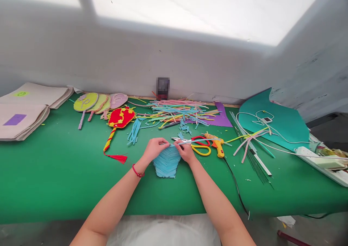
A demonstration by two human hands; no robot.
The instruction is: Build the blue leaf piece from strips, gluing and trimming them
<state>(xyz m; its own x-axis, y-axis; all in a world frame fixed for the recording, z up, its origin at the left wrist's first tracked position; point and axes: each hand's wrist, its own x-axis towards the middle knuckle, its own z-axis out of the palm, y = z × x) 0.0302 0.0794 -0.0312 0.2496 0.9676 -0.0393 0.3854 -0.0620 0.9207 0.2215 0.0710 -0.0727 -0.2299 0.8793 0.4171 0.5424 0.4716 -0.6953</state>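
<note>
A light-blue panel [166, 162] made of rows of pipe cleaners in a V pattern lies on the green table in front of me. My left hand [155, 150] is closed at its upper left edge, fingertips pinched by the top rows. My right hand [186, 151] pinches a blue pipe cleaner [205, 140] at the panel's upper right; its free end stretches right, across the scissors. The red-and-yellow-handled scissors [201, 150] lie just beyond my right hand. Beside them rests a yellow hot glue gun [219, 147]. What my left fingertips press is partly hidden.
Loose coloured pipe cleaners [179, 112] are heaped at the back. A red fan [121, 117] with a tassel and several round fans [86, 101] lie left, near paper stacks [23, 124]. Right are a teal sheet [288, 124], a white cable and a power strip [320, 164]. The glue gun's cord [236, 182] crosses the front edge.
</note>
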